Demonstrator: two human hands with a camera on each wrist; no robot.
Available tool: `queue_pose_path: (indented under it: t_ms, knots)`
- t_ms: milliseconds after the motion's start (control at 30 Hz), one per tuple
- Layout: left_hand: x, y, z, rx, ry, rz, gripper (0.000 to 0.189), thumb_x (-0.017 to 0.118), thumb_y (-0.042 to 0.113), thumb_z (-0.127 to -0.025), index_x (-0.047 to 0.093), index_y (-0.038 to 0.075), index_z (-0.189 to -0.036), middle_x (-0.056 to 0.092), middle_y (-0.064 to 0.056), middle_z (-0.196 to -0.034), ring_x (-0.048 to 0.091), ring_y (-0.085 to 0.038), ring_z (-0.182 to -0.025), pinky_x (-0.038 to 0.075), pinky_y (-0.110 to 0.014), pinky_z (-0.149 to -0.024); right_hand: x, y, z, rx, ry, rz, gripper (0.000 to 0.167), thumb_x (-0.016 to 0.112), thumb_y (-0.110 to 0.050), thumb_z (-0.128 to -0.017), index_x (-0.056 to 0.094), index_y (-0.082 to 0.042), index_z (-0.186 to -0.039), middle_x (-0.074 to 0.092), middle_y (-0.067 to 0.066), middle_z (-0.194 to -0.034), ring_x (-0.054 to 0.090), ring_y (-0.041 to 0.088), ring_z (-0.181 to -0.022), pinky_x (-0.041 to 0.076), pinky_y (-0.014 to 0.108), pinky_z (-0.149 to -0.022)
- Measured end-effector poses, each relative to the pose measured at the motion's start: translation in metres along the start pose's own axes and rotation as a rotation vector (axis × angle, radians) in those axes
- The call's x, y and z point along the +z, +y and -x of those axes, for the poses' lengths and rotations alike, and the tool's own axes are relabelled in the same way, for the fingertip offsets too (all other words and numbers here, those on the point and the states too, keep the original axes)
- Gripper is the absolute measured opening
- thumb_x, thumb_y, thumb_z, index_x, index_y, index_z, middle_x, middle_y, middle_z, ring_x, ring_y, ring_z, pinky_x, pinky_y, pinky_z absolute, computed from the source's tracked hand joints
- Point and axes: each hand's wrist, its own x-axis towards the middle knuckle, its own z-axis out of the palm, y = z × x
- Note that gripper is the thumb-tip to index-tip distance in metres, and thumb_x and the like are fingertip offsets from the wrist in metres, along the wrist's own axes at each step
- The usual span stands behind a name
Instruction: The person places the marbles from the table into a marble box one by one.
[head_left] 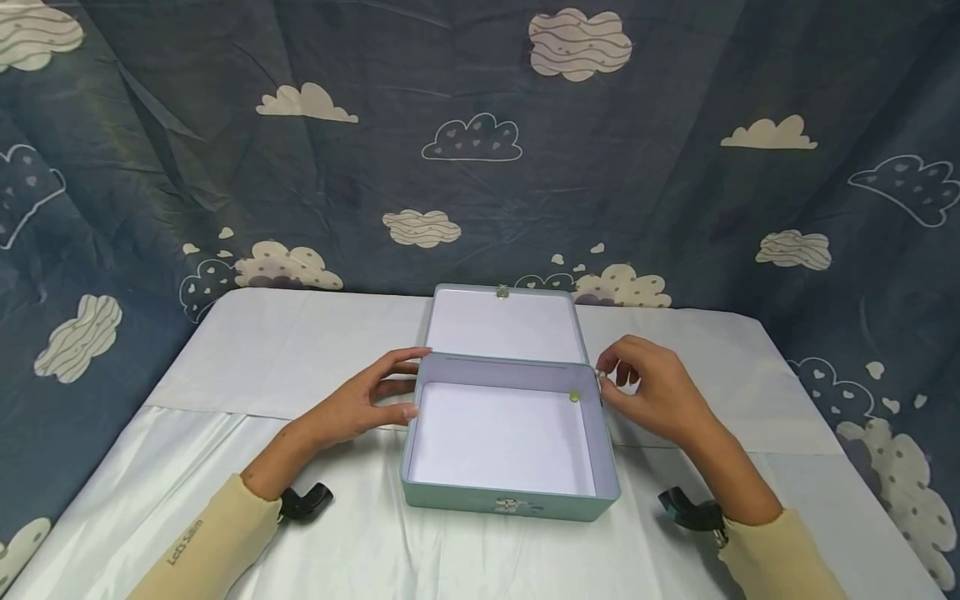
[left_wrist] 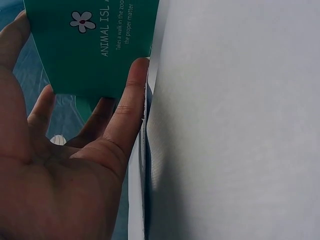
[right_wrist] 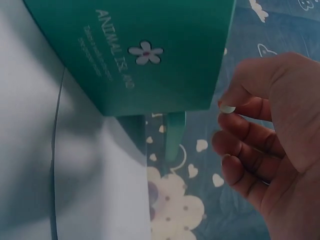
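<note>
A green metal box (head_left: 510, 502) with a pale inside stands with its lid (head_left: 502, 321) tipped back. My left hand (head_left: 367, 396) rests its fairly straight fingers along the box's left side; in the left wrist view this hand (left_wrist: 85, 145) lies at the printed green wall (left_wrist: 100, 45). Beside the back right corner, my right hand (head_left: 652, 383) pinches a small pale roundish piece (right_wrist: 228, 108) between thumb and forefinger, its kind largely hidden by the fingertips. A small yellow-green piece (head_left: 574, 397) shows inside the box near its back right corner.
White cloth (head_left: 315, 533) covers the table. A dark blue curtain with cloud prints (head_left: 480, 67) hangs behind and at both sides. The box has a metal clasp (head_left: 507, 505) at its front, and another metal part (head_left: 502, 292) sits on the lid's far edge.
</note>
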Motion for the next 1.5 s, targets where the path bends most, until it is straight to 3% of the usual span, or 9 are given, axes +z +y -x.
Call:
queue_pose_path:
  t_ms: [433, 867, 1167, 1500]
  knots:
    - [-0.002, 0.001, 0.001, 0.01, -0.001, 0.001, 0.079, 0.076, 0.014, -0.1, 0.035, 0.031, -0.165, 0.04, -0.015, -0.16, 0.043, -0.043, -0.149, 0.064, -0.043, -0.091, 0.014, -0.005, -0.006, -0.026, 0.013, -0.019, 0.022, 0.081, 0.004, -0.083, 0.074, -0.012, -0.096, 0.067, -0.001, -0.093, 0.06, 0.014, -0.076, 0.057, 0.033, -0.065]
    - [-0.002, -0.003, 0.0, 0.025, -0.004, -0.007, 0.078, 0.075, 0.013, -0.101, 0.034, 0.03, -0.165, 0.04, -0.017, -0.16, 0.043, -0.045, -0.149, 0.064, -0.044, -0.092, 0.012, -0.003, -0.001, -0.026, 0.038, 0.013, 0.016, 0.075, 0.002, -0.086, 0.074, -0.01, -0.097, 0.066, 0.001, -0.092, 0.06, 0.015, -0.075, 0.057, 0.034, -0.064]
    - [0.0, 0.003, 0.0, 0.013, 0.0, -0.004, 0.078, 0.077, 0.015, -0.1, 0.035, 0.032, -0.165, 0.04, -0.015, -0.159, 0.044, -0.043, -0.149, 0.064, -0.042, -0.093, 0.0, 0.012, 0.008, -0.009, 0.068, 0.049, 0.019, 0.072, 0.004, -0.087, 0.072, -0.012, -0.098, 0.065, -0.003, -0.09, 0.06, 0.014, -0.074, 0.055, 0.03, -0.064]
    - [-0.001, -0.002, -0.002, 0.009, 0.001, -0.01, 0.078, 0.076, 0.016, -0.101, 0.035, 0.032, -0.165, 0.04, -0.013, -0.16, 0.044, -0.042, -0.149, 0.063, -0.043, -0.093, -0.005, 0.041, 0.017, 0.066, 0.041, 0.102, 0.016, 0.074, 0.003, -0.088, 0.074, -0.009, -0.099, 0.065, 0.0, -0.089, 0.058, 0.017, -0.075, 0.052, 0.029, -0.065]
